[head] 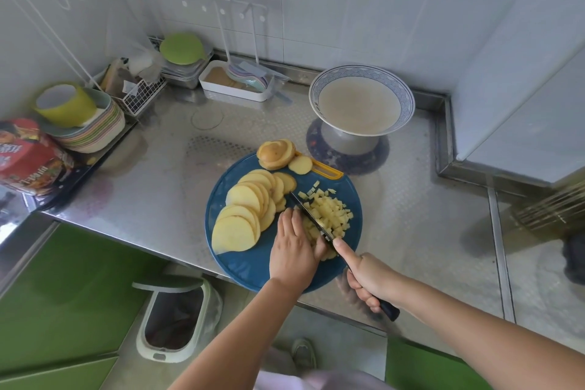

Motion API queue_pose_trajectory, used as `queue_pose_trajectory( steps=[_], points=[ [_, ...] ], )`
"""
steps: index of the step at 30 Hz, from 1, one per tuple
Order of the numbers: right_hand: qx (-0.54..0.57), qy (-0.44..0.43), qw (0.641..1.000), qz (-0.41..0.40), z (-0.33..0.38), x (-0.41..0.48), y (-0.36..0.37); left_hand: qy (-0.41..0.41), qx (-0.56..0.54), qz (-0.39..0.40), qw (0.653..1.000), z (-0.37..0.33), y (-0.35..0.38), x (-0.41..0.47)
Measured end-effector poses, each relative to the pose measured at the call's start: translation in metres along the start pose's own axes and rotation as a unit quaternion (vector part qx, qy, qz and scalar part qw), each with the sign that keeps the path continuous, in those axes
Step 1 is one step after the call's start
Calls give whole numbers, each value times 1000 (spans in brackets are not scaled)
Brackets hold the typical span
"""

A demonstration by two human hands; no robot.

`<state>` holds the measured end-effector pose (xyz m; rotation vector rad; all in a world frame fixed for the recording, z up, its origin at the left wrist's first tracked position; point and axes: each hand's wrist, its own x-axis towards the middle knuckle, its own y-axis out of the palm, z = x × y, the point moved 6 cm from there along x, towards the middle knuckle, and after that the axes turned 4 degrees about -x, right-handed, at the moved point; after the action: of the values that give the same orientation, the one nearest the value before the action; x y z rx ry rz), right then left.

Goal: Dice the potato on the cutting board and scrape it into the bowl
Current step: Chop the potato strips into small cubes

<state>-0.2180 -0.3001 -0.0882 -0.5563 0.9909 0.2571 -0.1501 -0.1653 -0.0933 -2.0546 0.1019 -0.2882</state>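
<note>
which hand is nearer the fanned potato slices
Left. The left hand rests right beside the potato slices; the right hand grips the knife farther off, at the front of the cutting board.

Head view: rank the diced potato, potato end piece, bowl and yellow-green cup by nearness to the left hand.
1. diced potato, just right of the left hand, across the knife.
2. potato end piece, at the far edge of the board.
3. bowl, beyond the board, far right.
4. yellow-green cup, far left.
</note>
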Motion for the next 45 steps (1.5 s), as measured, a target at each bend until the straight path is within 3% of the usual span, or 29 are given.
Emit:
queue_pose_trajectory(
  steps=[12, 31, 45],
  points=[
    [43, 0, 999, 19, -4, 4, -7, 20, 11, 50, 998, 3, 0, -1],
    [-7, 5, 1000, -16, 5, 4, 2, 10, 36, 102, 994, 1, 3, -5],
    [108, -50, 993, 24, 2, -5, -6, 8, -2, 47, 999, 4, 1, -3]
  ],
)
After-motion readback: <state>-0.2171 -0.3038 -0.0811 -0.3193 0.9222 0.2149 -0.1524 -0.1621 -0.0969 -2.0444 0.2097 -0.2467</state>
